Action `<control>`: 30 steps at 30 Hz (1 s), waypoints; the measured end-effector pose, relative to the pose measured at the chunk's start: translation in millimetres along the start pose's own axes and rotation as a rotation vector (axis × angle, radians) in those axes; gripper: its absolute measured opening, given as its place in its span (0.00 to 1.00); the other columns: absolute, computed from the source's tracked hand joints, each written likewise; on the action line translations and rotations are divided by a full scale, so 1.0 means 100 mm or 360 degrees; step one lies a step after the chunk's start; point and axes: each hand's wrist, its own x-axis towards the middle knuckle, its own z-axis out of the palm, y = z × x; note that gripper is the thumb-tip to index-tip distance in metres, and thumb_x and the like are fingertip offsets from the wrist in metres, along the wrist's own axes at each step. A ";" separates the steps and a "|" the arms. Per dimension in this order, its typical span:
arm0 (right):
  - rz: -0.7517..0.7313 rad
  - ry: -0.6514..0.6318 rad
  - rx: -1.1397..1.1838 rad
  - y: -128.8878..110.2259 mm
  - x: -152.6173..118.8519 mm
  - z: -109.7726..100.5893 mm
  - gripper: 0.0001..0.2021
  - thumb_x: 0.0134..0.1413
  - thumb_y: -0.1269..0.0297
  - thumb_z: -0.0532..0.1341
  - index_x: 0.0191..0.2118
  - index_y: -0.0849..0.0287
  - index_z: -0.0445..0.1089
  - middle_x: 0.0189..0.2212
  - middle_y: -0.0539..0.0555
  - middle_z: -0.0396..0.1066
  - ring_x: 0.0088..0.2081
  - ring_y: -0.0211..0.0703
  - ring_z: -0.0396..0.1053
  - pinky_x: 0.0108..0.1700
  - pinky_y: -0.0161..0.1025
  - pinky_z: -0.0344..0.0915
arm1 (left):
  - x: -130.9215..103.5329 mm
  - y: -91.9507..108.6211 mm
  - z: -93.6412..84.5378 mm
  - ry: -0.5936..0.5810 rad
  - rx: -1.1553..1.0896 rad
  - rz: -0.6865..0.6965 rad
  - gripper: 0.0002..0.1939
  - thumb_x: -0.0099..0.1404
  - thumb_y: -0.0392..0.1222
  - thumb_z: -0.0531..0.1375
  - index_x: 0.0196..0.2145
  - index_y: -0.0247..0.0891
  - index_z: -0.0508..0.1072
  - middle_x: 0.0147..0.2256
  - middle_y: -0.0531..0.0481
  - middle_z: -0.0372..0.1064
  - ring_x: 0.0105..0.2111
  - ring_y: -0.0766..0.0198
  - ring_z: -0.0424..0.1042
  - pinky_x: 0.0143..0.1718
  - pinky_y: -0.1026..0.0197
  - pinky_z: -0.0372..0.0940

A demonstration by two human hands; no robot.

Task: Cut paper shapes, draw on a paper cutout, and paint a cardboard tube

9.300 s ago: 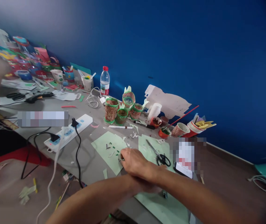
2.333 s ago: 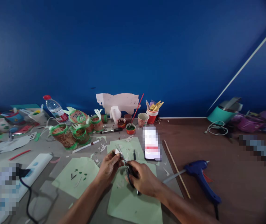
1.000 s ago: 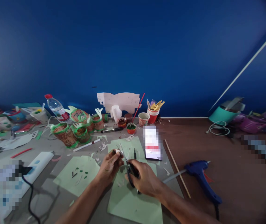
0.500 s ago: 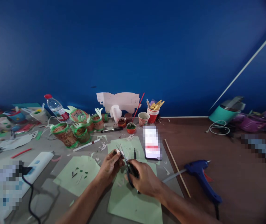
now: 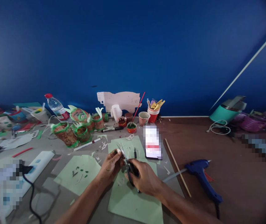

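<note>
My right hand [image 5: 146, 178] is closed around the handles of black-handled scissors [image 5: 123, 151], whose blades point up and away from me, slightly parted. Between the fingertips of my left hand [image 5: 111, 165] is a small white piece of paper [image 5: 119, 151], right beside the blades; whether they touch it I cannot tell. Both hands are over a pale green sheet [image 5: 133, 202]. A dark pen-like tool [image 5: 135, 153] lies on that sheet beyond my right hand. To the left, another green sheet [image 5: 77, 183] carries several small dark green bits [image 5: 81, 170].
A blue glue gun [image 5: 201, 174] and a thin wooden stick [image 5: 177, 168] lie right. A lit phone [image 5: 153, 143] sits beyond my hands. Painted cups [image 5: 65, 133], a tilted bottle [image 5: 57, 108] and paint pots [image 5: 131, 127] line the back. A power strip [image 5: 38, 166] with a cable is left.
Both hands and the scissors stay almost in place, with the blades still beside the white paper. The whole view has shifted very slightly.
</note>
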 end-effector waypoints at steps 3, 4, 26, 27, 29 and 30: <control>-0.0015 0.0010 0.0023 0.01 0.00 0.00 0.08 0.51 0.65 0.59 0.39 0.58 0.67 0.28 0.52 0.72 0.28 0.40 0.67 0.28 0.31 0.56 | 0.01 0.00 0.00 0.0008 -0.0003 0.0007 0.15 0.49 0.46 0.70 0.23 0.36 0.68 0.18 0.57 0.61 0.19 0.71 0.60 0.25 0.67 0.58; -0.0020 0.0012 0.0035 0.02 0.00 0.01 0.08 0.51 0.65 0.59 0.39 0.58 0.67 0.28 0.52 0.72 0.29 0.41 0.68 0.28 0.31 0.57 | 0.01 -0.01 0.00 0.0009 -0.0002 0.0010 0.16 0.49 0.46 0.70 0.23 0.36 0.68 0.18 0.57 0.61 0.19 0.71 0.60 0.25 0.67 0.59; -0.0026 0.0026 0.0016 0.03 -0.01 0.02 0.04 0.52 0.67 0.58 0.35 0.57 0.66 0.26 0.50 0.70 0.26 0.39 0.66 0.28 0.31 0.55 | 0.01 -0.02 -0.04 0.0011 -0.0013 -0.0003 0.14 0.51 0.45 0.69 0.24 0.37 0.68 0.18 0.56 0.63 0.19 0.71 0.62 0.25 0.68 0.58; -0.0028 0.0027 0.0021 0.03 -0.01 0.02 0.04 0.52 0.67 0.58 0.35 0.57 0.65 0.26 0.50 0.70 0.26 0.39 0.66 0.28 0.31 0.55 | 0.01 -0.02 -0.04 0.0013 -0.0017 -0.0003 0.14 0.51 0.45 0.69 0.24 0.36 0.68 0.18 0.56 0.63 0.19 0.71 0.62 0.25 0.68 0.58; -0.0030 0.0022 0.0034 0.04 -0.01 0.03 0.04 0.53 0.67 0.57 0.36 0.57 0.65 0.26 0.50 0.70 0.27 0.40 0.67 0.29 0.31 0.55 | 0.01 -0.03 -0.04 0.0022 -0.0027 -0.0002 0.14 0.50 0.45 0.69 0.25 0.36 0.68 0.19 0.56 0.63 0.19 0.71 0.62 0.25 0.68 0.58; -0.0031 0.0016 0.0041 0.05 -0.01 0.03 0.04 0.53 0.67 0.57 0.36 0.57 0.65 0.26 0.51 0.71 0.27 0.40 0.67 0.29 0.31 0.56 | 0.02 -0.03 -0.04 0.0027 -0.0031 0.0000 0.14 0.49 0.45 0.70 0.24 0.36 0.68 0.19 0.56 0.63 0.19 0.71 0.61 0.25 0.68 0.59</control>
